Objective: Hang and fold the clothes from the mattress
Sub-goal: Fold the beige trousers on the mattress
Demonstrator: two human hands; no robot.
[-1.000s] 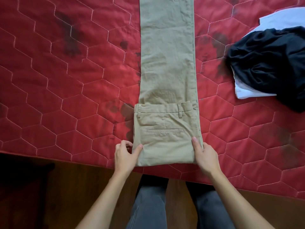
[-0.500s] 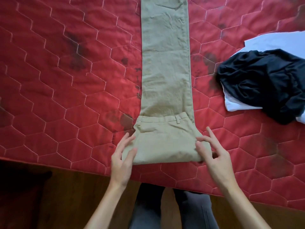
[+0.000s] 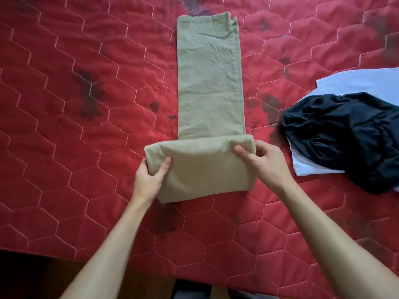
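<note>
Observer: Mattress point(image 3: 64, 126) filled nearly the whole view, red, quilted in hexagons and marked with dark stains. Down its middle lay the khaki trousers point(image 3: 209, 83), legs stacked flat and running away to the far side, hems at the far end.

Colleague: And the other clothes?

Observer: At the right, a dark garment point(image 3: 345, 134) lay crumpled on top of a white garment point(image 3: 356, 80), well apart from the trousers.

Colleague: Which step was in hand?

Observer: Folding, I'd judge. The near end of the trousers was doubled into a thick folded bundle point(image 3: 205, 169) lying across the legs. The long stretch of leg beyond it lay flat and unfolded, so this garment looked only partly done.

Colleague: What did the next move call for?

Observer: Probably turning the bundle over again toward the hems, both ends travelling together so the edges stayed square. Its left corner bulged wider than the legs and might have wanted tucking in.

Colleague: And the hands?

Observer: Both bare forearms reached in from the near side. The left hand point(image 3: 149, 178) gripped the bundle's left end, thumb on top, fingers hidden beneath the cloth. The right hand point(image 3: 269, 162) held the far right corner, thumb laid on the top layer, fingers curled round the edge.
</note>
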